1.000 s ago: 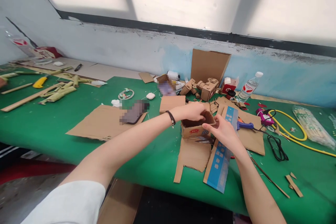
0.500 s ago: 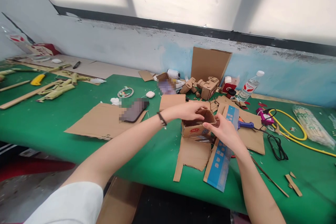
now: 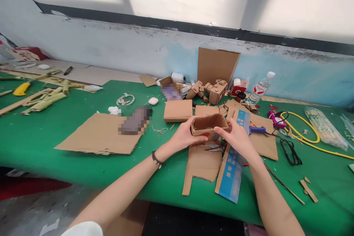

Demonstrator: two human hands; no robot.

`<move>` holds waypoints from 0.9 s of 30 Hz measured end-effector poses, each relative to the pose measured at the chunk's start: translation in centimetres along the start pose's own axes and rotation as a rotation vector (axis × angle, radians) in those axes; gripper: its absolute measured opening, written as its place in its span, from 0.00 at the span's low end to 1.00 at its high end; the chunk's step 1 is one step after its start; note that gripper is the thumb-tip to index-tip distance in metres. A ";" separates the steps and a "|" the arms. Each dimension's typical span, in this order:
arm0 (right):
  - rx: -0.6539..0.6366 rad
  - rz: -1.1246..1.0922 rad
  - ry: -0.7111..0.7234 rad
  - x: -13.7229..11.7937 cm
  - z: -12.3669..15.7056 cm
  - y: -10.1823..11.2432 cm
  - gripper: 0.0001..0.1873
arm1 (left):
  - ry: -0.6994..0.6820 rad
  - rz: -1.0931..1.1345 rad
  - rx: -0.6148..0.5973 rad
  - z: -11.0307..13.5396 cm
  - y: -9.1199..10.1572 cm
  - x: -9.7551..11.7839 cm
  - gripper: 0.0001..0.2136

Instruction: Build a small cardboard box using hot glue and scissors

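A small open-topped cardboard box (image 3: 211, 121) with red and blue print on its near side is held between both hands. My left hand (image 3: 186, 132) grips its left end, thumb along the near wall. Around the right end is my right hand (image 3: 235, 136), its thumb pressed on the near corner. Just below the box lie scissors (image 3: 217, 148), partly hidden, and a notched cardboard sheet (image 3: 203, 162). A blue-printed cardboard strip (image 3: 231, 171) lies under my right hand. To its right is a glue gun (image 3: 257, 129) with a blue handle and a black cord.
Behind the box are a closed cardboard box (image 3: 178, 110), a cardboard camera model (image 3: 217, 91) and a water bottle (image 3: 260, 88). A flat cardboard sheet (image 3: 96, 136) lies left. At right are a purple power socket (image 3: 276, 119), a yellow cable (image 3: 304, 138) and a bag of sticks (image 3: 326, 127).
My left hand has moved from the box's far rim, with fingers inside, to grip its left end from outside. The right hand stays on the right end. The view has shifted slightly right.
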State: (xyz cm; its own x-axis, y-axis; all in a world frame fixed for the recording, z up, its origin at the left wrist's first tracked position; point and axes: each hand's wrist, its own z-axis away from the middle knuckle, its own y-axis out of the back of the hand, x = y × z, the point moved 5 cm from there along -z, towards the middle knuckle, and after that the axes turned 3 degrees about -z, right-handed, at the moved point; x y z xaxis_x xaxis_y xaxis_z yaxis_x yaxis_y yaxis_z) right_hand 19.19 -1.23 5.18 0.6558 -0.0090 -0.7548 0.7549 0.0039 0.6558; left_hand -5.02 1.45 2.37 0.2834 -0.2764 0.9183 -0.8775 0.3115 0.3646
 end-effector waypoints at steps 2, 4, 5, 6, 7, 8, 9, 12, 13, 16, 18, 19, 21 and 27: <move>0.042 0.008 -0.004 0.1 -0.2 0.0 0.29 | -0.031 -0.006 -0.030 -1.2 0.4 -0.2 0.41; 0.076 0.030 -0.002 0.1 -0.2 0.0 0.27 | -0.041 0.024 -0.051 -1.7 0.5 -0.8 0.42; 0.088 0.047 0.001 0.1 -0.2 0.0 0.27 | -0.030 0.048 -0.050 -1.7 0.5 -1.3 0.42; 0.097 0.062 0.006 0.1 -0.2 -0.1 0.26 | -0.020 0.070 -0.046 -1.6 0.4 -1.7 0.43; 0.103 0.073 0.012 0.0 -0.2 -0.1 0.26 | -0.009 0.086 -0.041 -1.4 0.2 -2.1 0.43; 0.108 0.078 0.016 0.0 -0.2 -0.2 0.27 | -0.002 0.095 -0.037 -1.2 0.0 -2.4 0.43; 0.112 0.077 0.017 0.0 -0.2 -0.2 0.27 | 0.001 0.096 -0.038 -1.1 -0.2 -2.6 0.42; 0.109 0.067 0.005 0.2 -0.3 -0.3 0.28 | -0.012 0.090 -0.057 -0.8 -0.7 -2.7 0.38; 0.107 0.066 -0.005 0.3 -0.3 -0.3 0.29 | -0.021 0.091 -0.062 -0.7 -0.7 -2.6 0.38; 0.096 0.045 -0.023 0.5 -0.4 -0.4 0.31 | -0.034 0.102 -0.063 -0.7 -0.9 -2.6 0.37; 0.089 0.016 -0.016 0.4 -0.4 -0.4 0.33 | -0.027 0.099 -0.066 -0.7 -1.0 -2.6 0.36; 0.085 0.010 -0.010 0.4 -0.4 -0.4 0.34 | -0.025 0.096 -0.071 -0.7 -1.0 -2.6 0.34; 0.080 0.021 0.000 0.3 -0.4 -0.3 0.36 | -0.029 0.098 -0.078 -0.6 -1.1 -2.4 0.32; 0.074 -0.031 0.045 0.2 -0.3 0.1 0.36 | -0.018 0.187 -0.012 -0.1 -1.6 -2.0 0.36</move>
State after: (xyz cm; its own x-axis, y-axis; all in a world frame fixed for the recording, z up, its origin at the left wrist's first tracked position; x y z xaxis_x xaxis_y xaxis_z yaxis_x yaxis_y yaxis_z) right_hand 19.40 -0.95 5.15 0.6328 0.0367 -0.7734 0.7737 -0.0700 0.6297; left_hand -4.16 1.56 -0.06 0.1090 -0.2285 0.9674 -0.9094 0.3700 0.1899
